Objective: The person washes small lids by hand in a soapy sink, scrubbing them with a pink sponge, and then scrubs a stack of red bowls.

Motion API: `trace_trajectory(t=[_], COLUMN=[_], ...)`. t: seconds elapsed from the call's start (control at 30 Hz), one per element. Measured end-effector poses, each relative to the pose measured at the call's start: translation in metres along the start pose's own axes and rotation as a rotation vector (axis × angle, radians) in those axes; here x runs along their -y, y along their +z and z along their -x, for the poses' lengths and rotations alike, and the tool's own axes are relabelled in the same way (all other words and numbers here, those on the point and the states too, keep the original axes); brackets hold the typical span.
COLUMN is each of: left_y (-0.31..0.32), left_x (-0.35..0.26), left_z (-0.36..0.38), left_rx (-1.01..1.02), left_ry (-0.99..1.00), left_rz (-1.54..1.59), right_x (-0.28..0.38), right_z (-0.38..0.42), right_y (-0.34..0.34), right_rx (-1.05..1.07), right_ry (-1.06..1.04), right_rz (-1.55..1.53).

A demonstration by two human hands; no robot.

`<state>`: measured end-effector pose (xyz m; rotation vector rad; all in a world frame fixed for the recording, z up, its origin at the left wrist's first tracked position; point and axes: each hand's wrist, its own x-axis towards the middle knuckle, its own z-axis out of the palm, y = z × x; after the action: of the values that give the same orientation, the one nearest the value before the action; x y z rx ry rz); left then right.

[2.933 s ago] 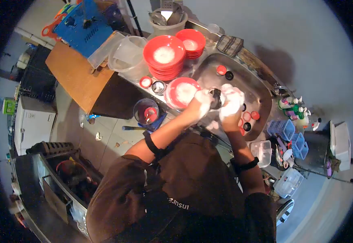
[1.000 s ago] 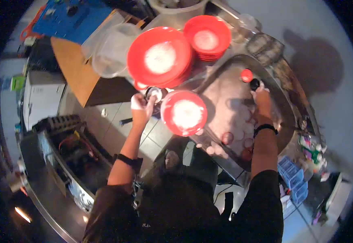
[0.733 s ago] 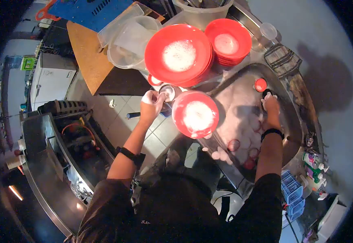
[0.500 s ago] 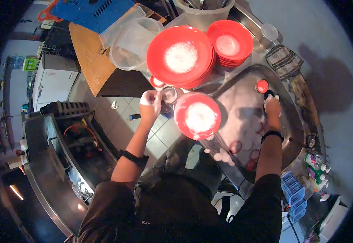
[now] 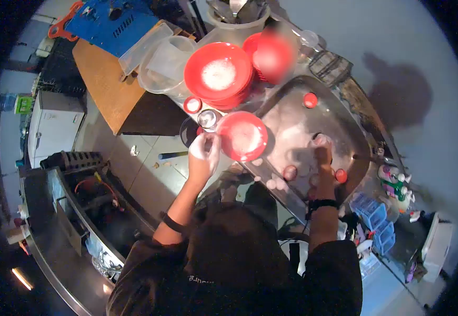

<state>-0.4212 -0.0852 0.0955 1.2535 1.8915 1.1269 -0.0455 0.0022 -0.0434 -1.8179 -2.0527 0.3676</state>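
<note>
Red bowl (image 5: 243,136): round, no long axis; right of my left hand (image 5: 205,149), the nearer one; contact unclear
Left fingers: curled; I can't tell if they grip anything
Right hand (image 5: 322,145): within the sink (image 5: 352,136); opening, hold unclear to me
Count: one lone bowl; two bowl stacks (image 5: 218,73); two distinct small red cups (image 5: 310,100) in the sink

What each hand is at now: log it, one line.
left hand: soapy, by foamy red bowl, contact unclear | right hand: over metal sink, grip unclear | stacked red bowls: beside sink
</note>
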Motion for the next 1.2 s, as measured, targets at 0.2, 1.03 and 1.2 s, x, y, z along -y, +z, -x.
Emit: trace_trajectory(t=[0.2,1.03,1.2], left_y=[0.022,0.167,0.179], left_x=[-0.07,-0.172,-0.159], left_z=[0.0,0.149,0.138], left_rx=[0.149,1.337,1.357], left_ry=[0.279,-0.539,-0.515], left_rz=[0.097,0.729,0.484], right_x=[0.084,0.135,0.085], right_z=[0.026,0.176,0.251], right_y=[-0.081,-0.209,-0.206], right_rx=[-0.168,-0.888,-0.668], right_ry=[0.086,-0.013,0.389], right_rz=[-0.327,-0.028,-0.131])
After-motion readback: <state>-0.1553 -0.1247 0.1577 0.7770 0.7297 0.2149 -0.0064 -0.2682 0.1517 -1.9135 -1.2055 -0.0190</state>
